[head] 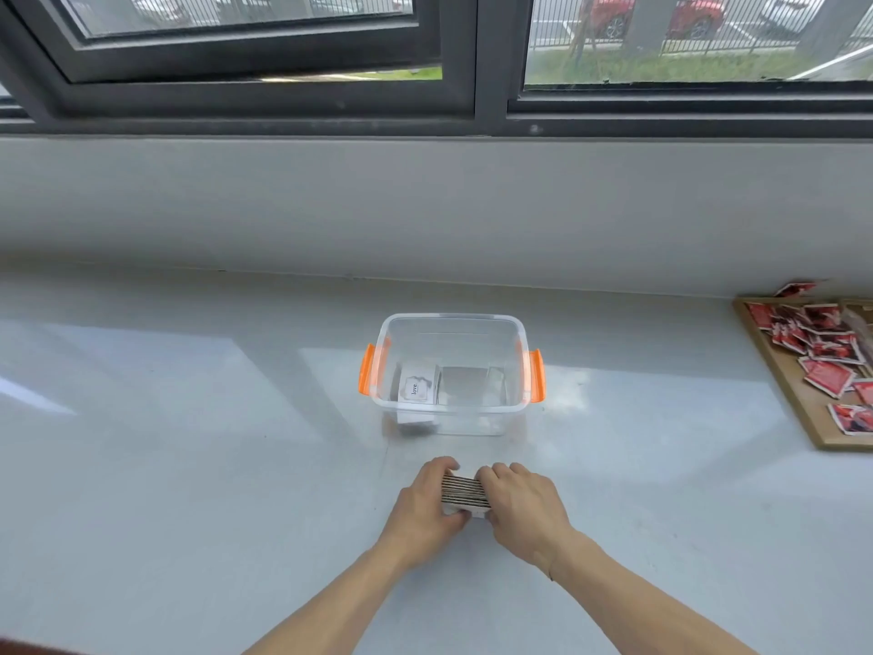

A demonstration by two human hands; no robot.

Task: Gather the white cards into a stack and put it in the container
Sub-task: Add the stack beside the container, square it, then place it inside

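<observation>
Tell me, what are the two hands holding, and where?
A stack of white cards, squeezed between both hands: left hand on its left side, right hand on its right side, in front of the clear container.

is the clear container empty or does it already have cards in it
Not empty. The container has no lid, and a white card printed "love" lies inside at its left, with more cards beside it.

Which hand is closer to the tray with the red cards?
Right. The right hand is on the side of the card stack facing the wooden tray at the table's right edge; the left hand is on the stack's far side, farther away.
</observation>
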